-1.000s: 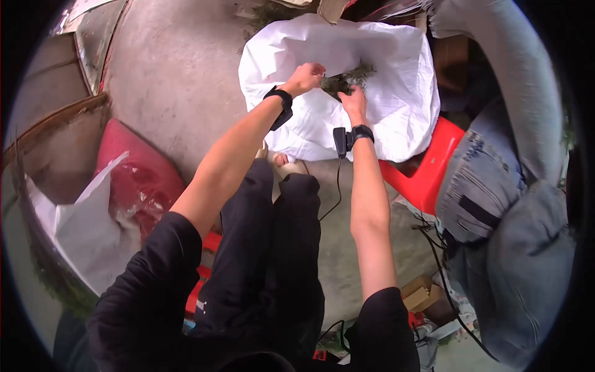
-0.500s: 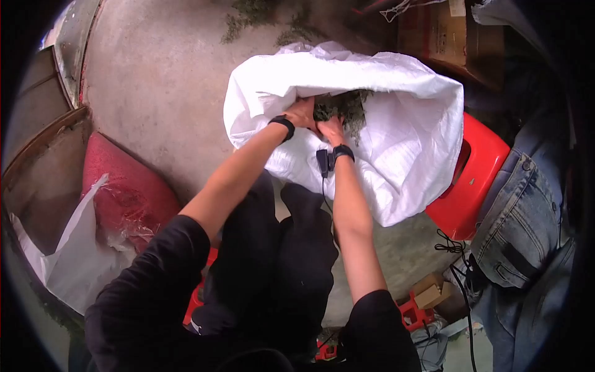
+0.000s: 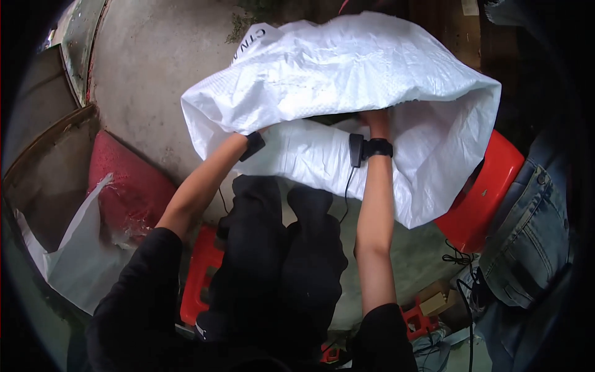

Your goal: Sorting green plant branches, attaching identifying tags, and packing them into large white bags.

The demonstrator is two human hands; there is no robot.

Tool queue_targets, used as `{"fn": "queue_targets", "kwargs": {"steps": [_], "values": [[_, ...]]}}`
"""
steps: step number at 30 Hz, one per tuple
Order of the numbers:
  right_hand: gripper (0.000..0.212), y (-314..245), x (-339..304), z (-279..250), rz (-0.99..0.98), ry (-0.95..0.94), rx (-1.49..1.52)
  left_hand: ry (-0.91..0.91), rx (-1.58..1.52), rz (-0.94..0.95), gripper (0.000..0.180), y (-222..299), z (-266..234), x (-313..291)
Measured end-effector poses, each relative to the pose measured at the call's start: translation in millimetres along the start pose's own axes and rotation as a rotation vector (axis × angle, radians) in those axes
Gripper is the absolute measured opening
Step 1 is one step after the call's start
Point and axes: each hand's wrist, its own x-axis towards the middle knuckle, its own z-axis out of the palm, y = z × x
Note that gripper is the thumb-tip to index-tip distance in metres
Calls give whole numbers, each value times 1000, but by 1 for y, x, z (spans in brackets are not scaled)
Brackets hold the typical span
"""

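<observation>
A big white woven sack lies in front of me, its mouth gaping toward me. Both my arms reach into it. Only a sliver of my left hand shows past the black wristband, at the left part of the mouth; its fingers are hidden inside. My right hand goes in under the sack's upper rim, back of the hand partly visible, fingertips covered. A black strap with a small black device sits on the right wrist. What the hands touch inside cannot be seen.
Green plant sprigs lie on the concrete floor beyond the sack. A red stool stands at the right beside a person in jeans. At the left are a filled red sack and a white sheet. Cardboard boxes stand behind.
My hands have moved apart, the left one leftward, the right one rightward. The sack's far side has risen and spread wider, covering the green sprigs seen inside before.
</observation>
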Motion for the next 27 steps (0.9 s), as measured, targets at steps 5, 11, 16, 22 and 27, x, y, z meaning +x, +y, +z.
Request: {"fn": "queue_targets", "kwargs": {"steps": [5,11,16,22,27], "values": [[96,-16,19,59,71,-6,223,-137,-193,-739,102,18,15,46],[91,-8,0,106,79,-86,232,-56,-379,-802,85,64,21,55],[76,-14,-48,85,114,-83,355,-48,-547,-738,66,96,4,43],[59,-86,-110,8,110,-65,548,-14,-811,-688,46,221,-55,48],[60,-185,-180,-81,100,120,513,240,-1170,-867,36,368,-120,58]]}}
